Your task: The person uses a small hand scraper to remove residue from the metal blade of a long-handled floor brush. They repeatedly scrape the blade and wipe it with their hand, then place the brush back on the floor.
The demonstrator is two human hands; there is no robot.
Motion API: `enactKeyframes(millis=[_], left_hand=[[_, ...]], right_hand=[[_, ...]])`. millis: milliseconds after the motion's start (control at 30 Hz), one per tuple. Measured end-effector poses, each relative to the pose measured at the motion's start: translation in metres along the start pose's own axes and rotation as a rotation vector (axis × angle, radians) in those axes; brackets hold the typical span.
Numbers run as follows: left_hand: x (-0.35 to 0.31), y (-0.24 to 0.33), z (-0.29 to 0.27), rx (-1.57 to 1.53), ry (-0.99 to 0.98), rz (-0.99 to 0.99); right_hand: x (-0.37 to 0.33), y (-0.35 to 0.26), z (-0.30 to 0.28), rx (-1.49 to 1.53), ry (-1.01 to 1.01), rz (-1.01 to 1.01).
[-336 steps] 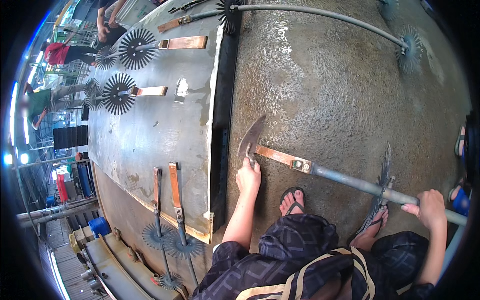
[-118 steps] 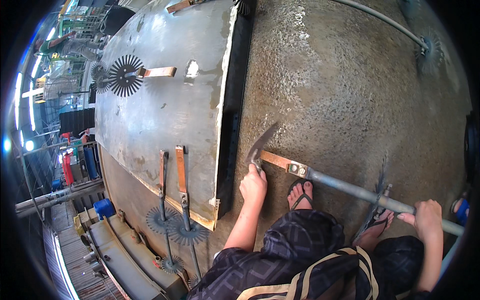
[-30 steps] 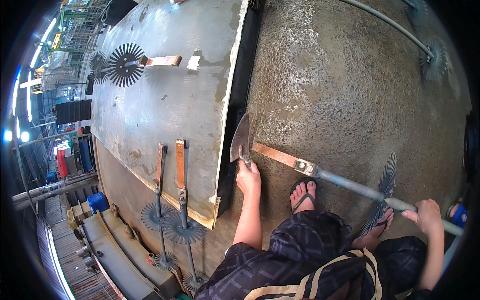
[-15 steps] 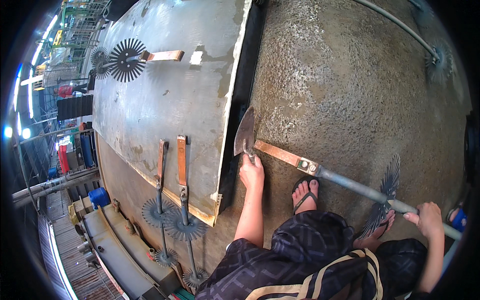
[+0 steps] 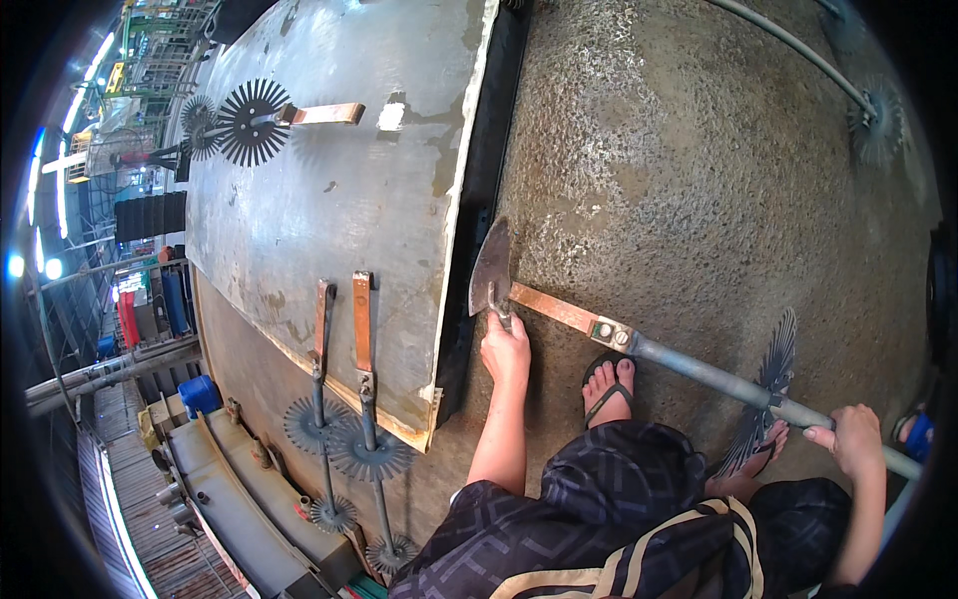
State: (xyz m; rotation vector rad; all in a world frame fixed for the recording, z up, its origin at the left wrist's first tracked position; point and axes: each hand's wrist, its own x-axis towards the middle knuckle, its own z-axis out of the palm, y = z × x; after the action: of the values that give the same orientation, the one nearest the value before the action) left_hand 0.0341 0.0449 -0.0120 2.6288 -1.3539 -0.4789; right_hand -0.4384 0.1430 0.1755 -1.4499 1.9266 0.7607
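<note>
My left hand (image 5: 506, 346) is closed around the handle of a trowel with a pointed, brownish metal blade (image 5: 489, 270). The blade points away from me, beside the dark edge of the table. My right hand (image 5: 855, 441) grips a grey metal rod (image 5: 699, 374) near its right end. A flat copper strip (image 5: 554, 306) is bolted to the rod's left end, and its tip lies close to the trowel blade. Partway along the rod sits a dark disc of thin metal spikes (image 5: 773, 384), seen nearly edge-on.
On the left is a large metal-topped table (image 5: 329, 220). Two similar rods with copper strips (image 5: 364, 319) overhang its near edge; another spiked disc (image 5: 253, 122) is farther back. Wet, rough floor (image 5: 659, 200) lies on the right. Beyond are a blue container (image 5: 198, 396) and another person's foot (image 5: 908, 429).
My left hand and the trowel have shifted very slightly to the right and toward me. The rod and my right hand have hardly moved. A person in red in the background is no longer visible.
</note>
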Motion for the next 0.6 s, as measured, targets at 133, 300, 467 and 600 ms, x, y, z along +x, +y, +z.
enactKeyframes(millis=[133, 300, 467, 600], left_hand=[[0.005, -0.001, 0.003, -0.010, 0.012, 0.009], [0.000, 0.003, 0.000, -0.025, 0.003, 0.015], [0.002, -0.003, 0.000, 0.006, -0.027, 0.016], [0.004, -0.008, 0.001, 0.020, -0.016, 0.022]], right_hand=[[-0.001, 0.000, 0.000, -0.009, 0.008, -0.008], [-0.001, -0.003, -0.003, 0.009, -0.008, 0.003], [-0.002, -0.006, -0.007, 0.009, -0.014, -0.012], [-0.002, -0.002, -0.001, -0.021, 0.008, -0.022]])
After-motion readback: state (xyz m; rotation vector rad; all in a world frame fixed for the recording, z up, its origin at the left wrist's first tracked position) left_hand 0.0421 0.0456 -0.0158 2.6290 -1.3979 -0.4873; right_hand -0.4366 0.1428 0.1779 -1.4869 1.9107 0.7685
